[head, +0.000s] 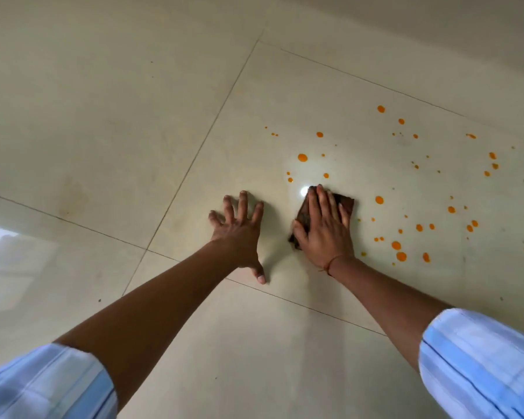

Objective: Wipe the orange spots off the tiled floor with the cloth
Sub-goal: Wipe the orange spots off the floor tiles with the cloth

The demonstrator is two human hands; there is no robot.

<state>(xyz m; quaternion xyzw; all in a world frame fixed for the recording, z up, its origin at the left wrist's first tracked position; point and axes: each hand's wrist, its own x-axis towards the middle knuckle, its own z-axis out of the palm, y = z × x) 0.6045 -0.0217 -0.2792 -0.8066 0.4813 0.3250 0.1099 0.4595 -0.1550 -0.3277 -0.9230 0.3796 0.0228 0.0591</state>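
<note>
Orange spots [302,157] dot the glossy cream tiled floor [133,131] ahead and to my right. My right hand [324,231] presses the dark brown cloth [347,204] flat, fingers straight and close together. My left hand [239,234] rests beside it, fingers spread on bare tile.

Soft daylight; the glossy cream tiled floor [133,116] carries a white glare spot [304,191]; light-blue striped sleeves [481,364] blur at the edges.
</note>
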